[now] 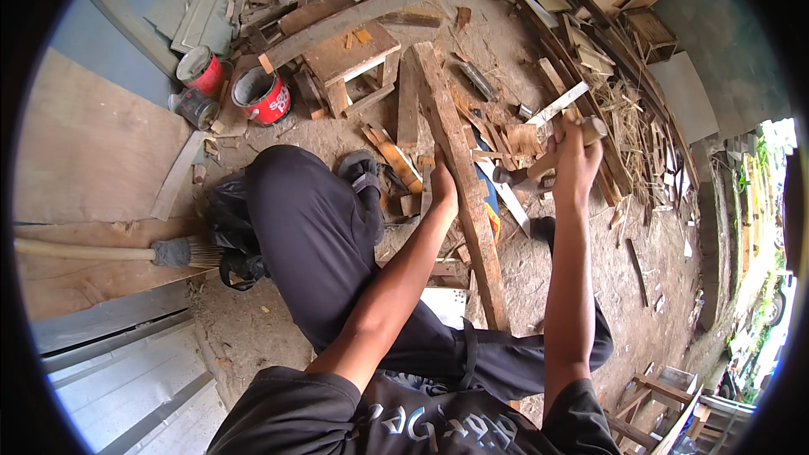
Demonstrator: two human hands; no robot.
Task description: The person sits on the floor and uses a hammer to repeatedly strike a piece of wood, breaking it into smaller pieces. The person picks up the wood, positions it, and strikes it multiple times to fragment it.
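A long, rough wooden beam (462, 164) slants across the middle, from near my lap up to a low wooden stool. My left hand (443, 189) grips the beam's left side; its fingers are partly hidden behind the wood. To the right of the beam, my right hand (576, 154) is closed round the wooden handle of a hammer (539, 168). The hammer's dark head is close to the beam's right side, and I cannot tell whether they touch. A handsaw (511, 205) with a pale blade lies beneath, between the beam and my right forearm.
Beyond the beam stands the stool (350, 52) with planks leaning on it. Red paint buckets (262, 96) are at the left, near a broom (93, 251). Scrap wood and shavings (619, 118) pile along the right. My bent leg (308, 227) is left of the beam.
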